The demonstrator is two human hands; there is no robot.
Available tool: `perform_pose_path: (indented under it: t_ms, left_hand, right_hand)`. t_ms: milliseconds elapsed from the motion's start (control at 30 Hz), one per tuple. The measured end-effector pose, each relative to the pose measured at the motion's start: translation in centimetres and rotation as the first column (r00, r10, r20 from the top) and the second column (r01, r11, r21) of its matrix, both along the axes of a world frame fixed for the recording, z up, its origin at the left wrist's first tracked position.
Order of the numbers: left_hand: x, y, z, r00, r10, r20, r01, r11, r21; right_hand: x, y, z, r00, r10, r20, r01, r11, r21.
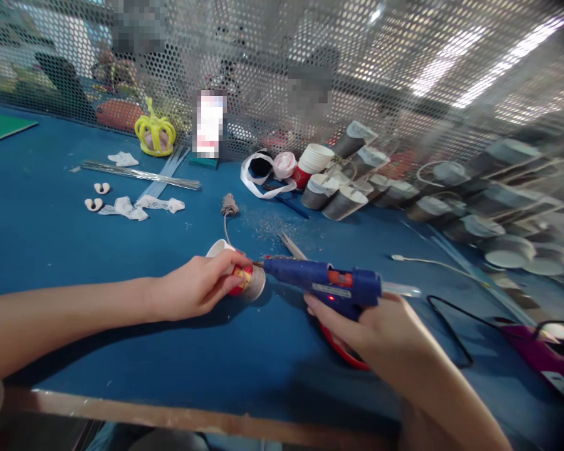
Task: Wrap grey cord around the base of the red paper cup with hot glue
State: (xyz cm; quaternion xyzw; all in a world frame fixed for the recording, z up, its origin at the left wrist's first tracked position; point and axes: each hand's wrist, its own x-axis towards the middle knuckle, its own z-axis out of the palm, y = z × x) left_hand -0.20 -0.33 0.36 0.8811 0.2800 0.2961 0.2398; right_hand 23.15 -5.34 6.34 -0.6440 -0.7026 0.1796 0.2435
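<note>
My left hand point(197, 285) is closed around a paper cup point(254, 287) that lies tilted on its side. The cup has red and yellow print and a grey band at its right end. In my right hand point(385, 332) is a blue glue gun point(305, 275) with a lit red light and a clear glue stick out of its back. Its nozzle is at the cup, close to my left fingertips; whether it touches is unclear. Behind the cup is a small grey-brown bundle point(229, 205) with a cord. Scissors point(291, 246) lie partly hidden behind the gun.
A red-rimmed dish point(341, 351) sits under my right hand. Several grey-wrapped cups point(343, 203) stand at the right, near a white ribbon roll point(251, 188). Thin wires point(141, 175), lace pieces point(129, 208) and a yellow crown-shaped piece point(155, 138) lie left. A perforated screen point(272, 62) rises behind.
</note>
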Motion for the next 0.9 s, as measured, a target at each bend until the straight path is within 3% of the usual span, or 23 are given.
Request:
perform_pose_path:
  t_ms: [133,267,433,600,900]
  left_hand:
    - [0.1,-0.2,-0.2,0.997,-0.075,0.023,0.072,0.993,0.097]
    - [0.2,-0.2,-0.1,0.992,-0.124,0.023,0.119,0.981,0.155]
    - [0.1,-0.2,-0.2,0.992,-0.123,0.021,0.118,0.98,0.16]
    - [0.0,0.0,-0.3,0.999,-0.039,0.033,0.036,0.995,0.089]
    - [0.0,0.2,-0.2,0.999,0.016,0.046,-0.015,1.0,-0.007]
  right_hand:
    - [-0.2,0.4,-0.3,0.997,-0.076,-0.021,0.07,0.975,-0.212]
    - [-0.2,0.9,-0.2,0.991,-0.13,0.01,0.127,0.947,-0.293]
    - [-0.3,0.8,0.0,0.991,-0.127,-0.039,0.11,0.946,-0.305]
    - [-0.3,0.3,0.0,0.983,-0.157,-0.091,0.122,0.944,-0.307]
    - [-0.4,-0.2,0.1,0.984,-0.105,-0.144,0.074,0.976,-0.206]
